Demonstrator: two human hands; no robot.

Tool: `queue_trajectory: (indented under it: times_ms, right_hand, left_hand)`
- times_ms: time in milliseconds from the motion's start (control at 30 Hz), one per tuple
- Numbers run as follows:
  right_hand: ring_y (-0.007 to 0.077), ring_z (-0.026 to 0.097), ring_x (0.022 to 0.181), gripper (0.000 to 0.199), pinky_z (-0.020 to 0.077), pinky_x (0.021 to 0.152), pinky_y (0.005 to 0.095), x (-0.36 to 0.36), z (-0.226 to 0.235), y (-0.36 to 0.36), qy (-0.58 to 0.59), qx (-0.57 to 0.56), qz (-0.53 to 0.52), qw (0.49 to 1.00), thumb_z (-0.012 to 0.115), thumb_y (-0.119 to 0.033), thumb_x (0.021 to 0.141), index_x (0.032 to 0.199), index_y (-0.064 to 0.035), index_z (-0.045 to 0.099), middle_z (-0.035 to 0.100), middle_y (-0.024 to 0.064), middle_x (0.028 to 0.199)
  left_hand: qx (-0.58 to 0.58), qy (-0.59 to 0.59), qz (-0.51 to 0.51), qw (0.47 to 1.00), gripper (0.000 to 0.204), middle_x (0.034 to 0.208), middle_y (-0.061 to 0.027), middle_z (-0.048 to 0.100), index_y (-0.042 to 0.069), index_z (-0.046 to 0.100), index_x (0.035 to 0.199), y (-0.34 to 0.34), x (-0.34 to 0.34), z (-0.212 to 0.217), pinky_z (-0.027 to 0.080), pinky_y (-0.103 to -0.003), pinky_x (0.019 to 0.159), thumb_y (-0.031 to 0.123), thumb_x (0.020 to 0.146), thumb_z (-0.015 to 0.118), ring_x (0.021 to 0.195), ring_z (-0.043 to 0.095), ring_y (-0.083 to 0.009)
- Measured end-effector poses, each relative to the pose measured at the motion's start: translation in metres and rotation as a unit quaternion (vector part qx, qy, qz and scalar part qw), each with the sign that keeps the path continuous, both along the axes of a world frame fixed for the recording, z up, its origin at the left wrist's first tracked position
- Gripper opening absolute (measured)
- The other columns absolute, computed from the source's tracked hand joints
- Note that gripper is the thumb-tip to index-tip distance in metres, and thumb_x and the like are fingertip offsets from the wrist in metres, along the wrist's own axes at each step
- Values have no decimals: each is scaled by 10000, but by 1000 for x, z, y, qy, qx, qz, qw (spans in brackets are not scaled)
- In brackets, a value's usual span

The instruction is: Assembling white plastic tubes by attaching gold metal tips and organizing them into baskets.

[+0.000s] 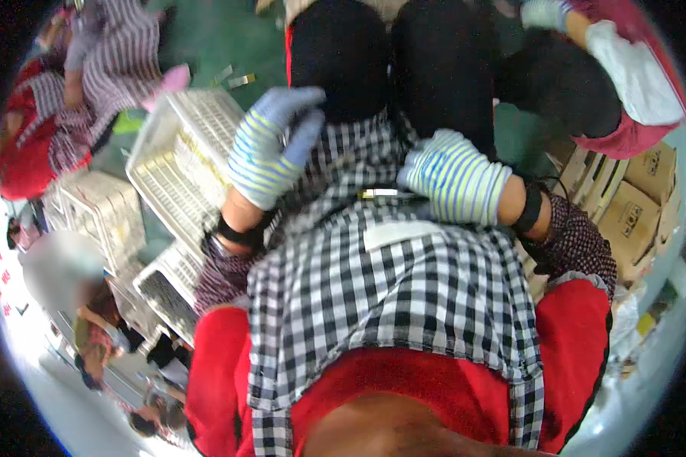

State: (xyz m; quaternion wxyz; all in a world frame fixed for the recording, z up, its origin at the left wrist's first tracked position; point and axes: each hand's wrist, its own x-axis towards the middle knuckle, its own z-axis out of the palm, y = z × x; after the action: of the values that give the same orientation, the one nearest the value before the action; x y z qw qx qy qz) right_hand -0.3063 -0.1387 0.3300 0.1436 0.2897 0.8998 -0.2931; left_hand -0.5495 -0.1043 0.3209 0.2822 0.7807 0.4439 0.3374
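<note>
My left hand (270, 145) wears a blue, yellow and white striped glove. It rests with its fingers loosely bent and apart on the black-and-white checked apron (404, 297) over my lap, and I see nothing in it. My right hand (453, 179), in the same kind of glove, is curled knuckles-up on the apron. A thin yellowish metal piece (379, 193) sticks out from under its fingers toward the left. Both wrists carry black bands. My dark-clad knees (343, 53) are just beyond the hands.
White slatted plastic crates (179, 164) are stacked at my left on a green floor (221, 38). Cardboard boxes (633, 206) stand at the right. A person in striped clothes (107, 68) sits at the upper left. Another person's gloved hand (545, 14) shows at the upper right.
</note>
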Motion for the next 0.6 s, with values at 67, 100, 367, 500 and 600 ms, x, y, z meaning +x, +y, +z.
queue_trajectory:
  times_ms: [67,100,367,500,600]
  right_hand:
    - [325,621,750,251,471,669,437,-3,-4,9,-20,-56,4,998,661,-294,706,824,-73,643,636,139,785]
    - [329,626,767,239,475,672,441,-1,-3,9,-16,-83,-2,996,650,-275,725,838,-65,642,641,148,797]
    - [84,568,752,184,479,679,243,55,27,73,497,-18,-437,750,624,-150,879,1019,-37,584,620,17,821]
    - [81,581,752,188,486,699,237,56,-1,101,613,28,-426,665,619,-147,888,1041,-42,590,638,7,868]
    - [88,575,791,243,476,721,247,50,-5,115,640,23,-445,626,630,-163,879,1046,8,589,628,37,861]
  left_hand:
    - [-8,32,-2,999,199,866,-146,613,26,624,993,5,6,-5,473,-343,732,47,796,624,803,604,-299]
    - [-14,50,-5,999,197,859,-145,611,27,624,990,5,12,-2,472,-341,726,47,794,626,794,604,-298]
    - [19,-3,-27,999,195,894,-136,624,14,635,1002,43,23,8,479,-305,727,22,811,599,802,616,-242]
    - [22,9,-37,999,175,890,-141,636,-2,635,994,68,38,20,480,-299,743,31,829,589,798,620,-226]
    - [-6,-15,-72,997,175,879,-152,642,-11,634,992,82,54,20,481,-310,752,59,838,588,791,624,-250]
